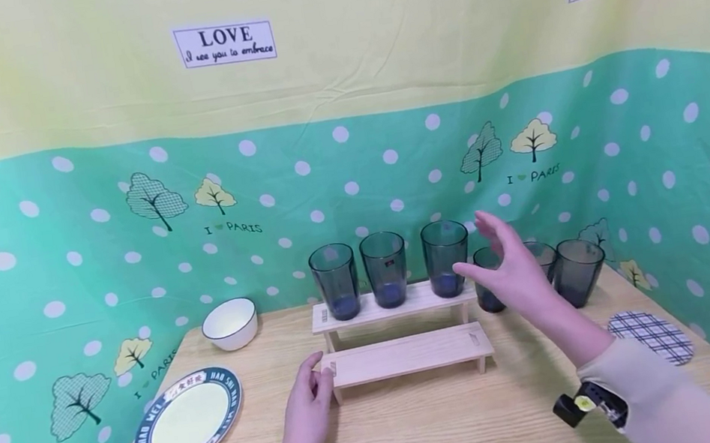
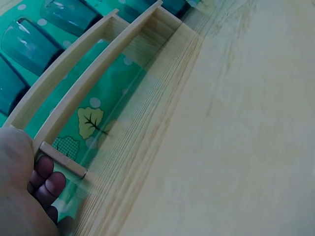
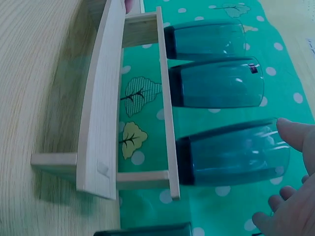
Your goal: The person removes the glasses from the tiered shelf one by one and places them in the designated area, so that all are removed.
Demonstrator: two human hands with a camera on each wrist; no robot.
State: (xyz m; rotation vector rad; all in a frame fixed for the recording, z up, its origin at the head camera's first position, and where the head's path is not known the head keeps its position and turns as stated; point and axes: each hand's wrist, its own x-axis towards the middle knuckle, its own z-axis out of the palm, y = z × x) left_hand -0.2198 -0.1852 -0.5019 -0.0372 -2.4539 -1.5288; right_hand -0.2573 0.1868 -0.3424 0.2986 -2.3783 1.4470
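Three dark tinted glasses stand upright on the upper tier [image 1: 418, 296] of a light wooden stand: a left glass [image 1: 335, 285], a middle glass [image 1: 385, 266] with a small red label, and a right glass [image 1: 445, 254]. My left hand [image 1: 306, 406] grips the left end of the lower tier [image 1: 408, 355]; its curled fingers [image 2: 49, 189] show beside the end leg in the left wrist view. Beside the right glass, my right hand [image 1: 515, 271] is held up with fingers spread and thumb apart from them. In the right wrist view its thumb [image 3: 293, 135] is right at that glass's rim.
More tinted glasses stand behind the right hand, among them a glass [image 1: 578, 273] at the back right. A checked round mat [image 1: 651, 337] lies at the right. To the left are a white bowl [image 1: 231, 325] and a blue-rimmed plate [image 1: 226, 421]. Patterned cloth [image 1: 349, 177] hangs behind.
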